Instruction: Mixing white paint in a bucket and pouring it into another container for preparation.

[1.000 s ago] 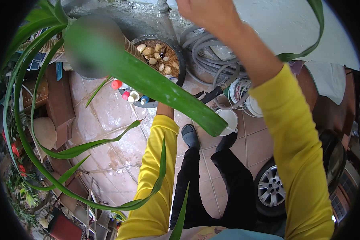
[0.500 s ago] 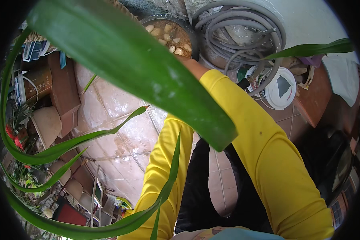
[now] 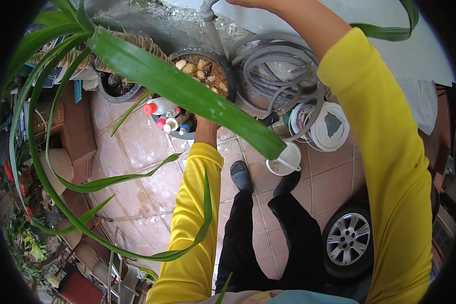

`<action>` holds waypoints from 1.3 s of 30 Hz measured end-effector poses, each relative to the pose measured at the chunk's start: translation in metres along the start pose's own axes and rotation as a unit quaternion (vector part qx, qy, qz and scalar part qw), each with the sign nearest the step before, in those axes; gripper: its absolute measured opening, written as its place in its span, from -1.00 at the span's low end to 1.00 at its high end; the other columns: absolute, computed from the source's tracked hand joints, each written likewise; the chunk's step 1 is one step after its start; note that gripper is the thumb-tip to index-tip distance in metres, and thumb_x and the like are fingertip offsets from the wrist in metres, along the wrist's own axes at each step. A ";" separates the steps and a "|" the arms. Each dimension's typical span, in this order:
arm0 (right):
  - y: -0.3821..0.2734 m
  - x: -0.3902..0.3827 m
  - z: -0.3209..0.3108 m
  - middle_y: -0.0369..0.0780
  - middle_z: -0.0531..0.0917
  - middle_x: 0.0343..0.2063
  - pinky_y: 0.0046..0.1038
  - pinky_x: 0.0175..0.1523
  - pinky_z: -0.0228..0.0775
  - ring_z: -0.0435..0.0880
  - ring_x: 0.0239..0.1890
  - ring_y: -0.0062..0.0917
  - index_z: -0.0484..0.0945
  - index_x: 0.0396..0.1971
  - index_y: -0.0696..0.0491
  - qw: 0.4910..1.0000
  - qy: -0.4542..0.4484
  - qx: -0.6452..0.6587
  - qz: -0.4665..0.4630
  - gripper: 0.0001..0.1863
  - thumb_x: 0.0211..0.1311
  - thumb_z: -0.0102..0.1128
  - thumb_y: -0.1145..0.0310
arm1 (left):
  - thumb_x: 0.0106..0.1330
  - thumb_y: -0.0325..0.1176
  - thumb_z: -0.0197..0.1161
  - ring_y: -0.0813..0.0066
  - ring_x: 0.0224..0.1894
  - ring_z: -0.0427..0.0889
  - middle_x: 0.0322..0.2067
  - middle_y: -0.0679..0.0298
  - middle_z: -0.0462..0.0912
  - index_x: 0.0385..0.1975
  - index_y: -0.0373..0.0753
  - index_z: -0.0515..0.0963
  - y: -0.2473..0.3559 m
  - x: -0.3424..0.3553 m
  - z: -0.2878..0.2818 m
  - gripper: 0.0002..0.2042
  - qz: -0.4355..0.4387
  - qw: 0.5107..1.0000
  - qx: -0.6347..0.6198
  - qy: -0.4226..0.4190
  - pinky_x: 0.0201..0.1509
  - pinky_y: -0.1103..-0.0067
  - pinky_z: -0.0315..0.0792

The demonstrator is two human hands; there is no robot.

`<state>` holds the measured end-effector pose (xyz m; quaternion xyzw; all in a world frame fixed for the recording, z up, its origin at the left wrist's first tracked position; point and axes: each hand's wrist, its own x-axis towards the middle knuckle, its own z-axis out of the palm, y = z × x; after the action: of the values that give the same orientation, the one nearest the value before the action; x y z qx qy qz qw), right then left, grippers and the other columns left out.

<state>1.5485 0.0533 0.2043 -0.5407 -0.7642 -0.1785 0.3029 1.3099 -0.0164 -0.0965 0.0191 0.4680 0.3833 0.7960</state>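
My left hand (image 3: pixel 206 124) reaches to a dark container (image 3: pixel 187 135) with several bottles (image 3: pixel 172 121) with red, white and blue caps; a broad green leaf (image 3: pixel 197 104) hides its fingers. Just beyond, a round dark pot (image 3: pixel 231 83) holds brown soil and pale stones (image 3: pixel 190 68). My right hand (image 3: pixel 251 2) is raised at the top edge by the wall, near a grey pipe (image 3: pixel 207 10); its fingers are cut off by the picture.
A coiled grey hose (image 3: pixel 253 63) lies by the wall, with white buckets (image 3: pixel 332 126) beside it. A small white pail (image 3: pixel 289 159) stands at my feet. Long leaves hang in front. A car wheel (image 3: pixel 347 238) is at right, boxes (image 3: pixel 68 121) at left.
My right arm has swung up and right, from beside the pot to high by the wall. The view has shifted, and the bottles, small pail, wheel and my feet now show.
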 end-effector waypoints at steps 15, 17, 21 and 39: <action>-0.030 0.043 0.044 -0.02 0.65 -0.19 -0.22 -0.11 0.50 0.65 -0.14 -0.20 0.62 -0.21 0.15 0.947 -0.160 -0.029 0.276 -0.74 0.17 0.05 0.38 | 0.34 -0.24 -0.09 0.30 -0.44 0.55 -0.42 0.20 0.53 -0.24 -0.18 0.40 -0.004 -0.001 -0.004 -0.81 0.020 0.992 0.093 0.083 -0.65 0.45 0.35; -0.028 0.011 0.027 -0.06 0.67 -0.22 -0.26 -0.12 0.52 0.67 -0.16 -0.23 0.59 -0.15 0.15 0.955 -0.144 0.006 0.260 -0.71 0.16 0.10 0.36 | 0.32 -0.25 -0.06 0.30 -0.44 0.55 -0.42 0.21 0.53 -0.24 -0.18 0.40 -0.003 -0.001 -0.003 -0.82 0.023 0.998 0.051 0.040 -0.65 0.45 0.35; -0.073 -0.096 0.018 -0.11 0.59 -0.32 -0.24 -0.04 0.40 0.57 -0.17 -0.21 0.57 -0.23 0.10 0.947 -0.133 0.091 0.279 -0.74 0.09 0.18 0.33 | 0.30 -0.27 0.04 0.31 -0.45 0.54 -0.42 0.25 0.52 -0.24 -0.15 0.39 -0.005 0.011 -0.016 -0.85 0.012 0.999 0.041 0.034 -0.65 0.47 0.34; -0.133 -0.277 0.105 -0.17 0.61 -0.11 0.08 0.23 0.14 0.52 0.07 -0.28 0.48 -0.10 0.08 0.804 -0.521 0.145 0.247 -0.74 0.18 0.05 0.45 | 0.39 -0.18 0.04 0.00 0.03 0.50 0.10 -0.02 0.37 0.21 -0.34 0.13 -0.013 -0.046 -0.015 -0.49 0.184 0.923 0.104 0.321 -0.04 0.11 0.50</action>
<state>1.4605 -0.1295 -0.0491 -0.6728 -0.6643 0.3241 -0.0322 1.2936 -0.0599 -0.0764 0.0634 0.7238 0.4582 0.5120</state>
